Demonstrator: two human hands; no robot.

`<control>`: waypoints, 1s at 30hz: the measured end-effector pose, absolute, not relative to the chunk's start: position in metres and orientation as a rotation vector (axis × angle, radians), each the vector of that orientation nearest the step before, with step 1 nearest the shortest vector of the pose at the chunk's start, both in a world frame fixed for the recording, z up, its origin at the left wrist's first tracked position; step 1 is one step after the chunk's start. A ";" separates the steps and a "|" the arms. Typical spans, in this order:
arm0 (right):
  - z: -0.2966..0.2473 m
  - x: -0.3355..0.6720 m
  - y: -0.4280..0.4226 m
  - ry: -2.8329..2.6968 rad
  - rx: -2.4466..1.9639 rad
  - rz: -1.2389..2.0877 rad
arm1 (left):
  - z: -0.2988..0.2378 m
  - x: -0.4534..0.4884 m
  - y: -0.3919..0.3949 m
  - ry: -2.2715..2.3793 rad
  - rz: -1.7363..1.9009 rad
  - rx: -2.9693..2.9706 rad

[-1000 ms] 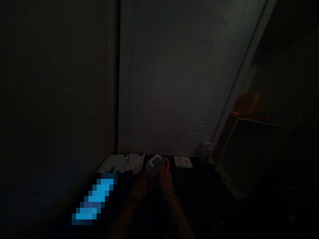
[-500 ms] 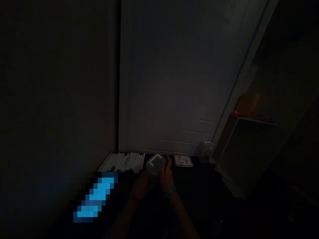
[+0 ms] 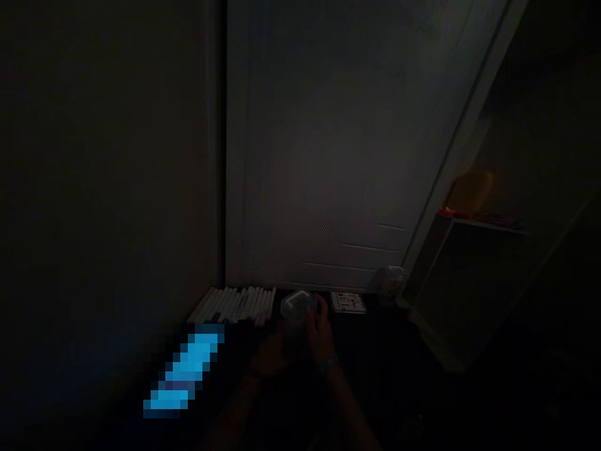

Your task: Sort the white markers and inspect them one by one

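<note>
The room is very dark. Both my hands hold a small clear plastic container (image 3: 297, 308) with a pale square top, low in the middle of the view. My left hand (image 3: 272, 352) grips it from below on the left. My right hand (image 3: 320, 332) wraps its right side, fingers curled, with a band on the wrist. Just behind the container, a row of white marker pens (image 3: 237, 305) lies on the dark surface by the door.
A white door (image 3: 338, 156) stands ahead, a dark wall at left. A small printed card or box (image 3: 348, 302) and a clear jar (image 3: 392, 282) lie near the door's foot. A white shelf unit (image 3: 464, 275) with an orange object (image 3: 472, 194) is at right. A blurred blue glowing patch (image 3: 185, 373) sits lower left.
The picture has grown darker. My hands and the container have drifted slightly right and a little lower in the view; the grip looks the same.
</note>
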State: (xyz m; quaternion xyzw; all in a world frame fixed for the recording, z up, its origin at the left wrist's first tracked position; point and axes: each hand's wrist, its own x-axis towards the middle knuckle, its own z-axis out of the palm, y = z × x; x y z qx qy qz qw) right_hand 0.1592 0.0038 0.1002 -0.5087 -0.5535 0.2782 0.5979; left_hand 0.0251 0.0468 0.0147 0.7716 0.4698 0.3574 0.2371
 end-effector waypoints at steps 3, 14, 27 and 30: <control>0.099 0.166 0.005 -1.304 -1.158 0.681 | 0.011 0.023 0.048 1.240 0.999 2.086; 0.102 0.188 0.005 -1.529 -1.239 0.506 | 0.008 0.024 0.056 1.109 1.138 1.848; 0.150 0.228 0.017 -2.540 -1.125 -0.787 | 0.005 0.024 0.046 0.802 0.952 1.515; 0.158 0.229 0.026 -2.580 -1.111 -0.853 | 0.006 0.027 0.048 0.855 0.912 1.511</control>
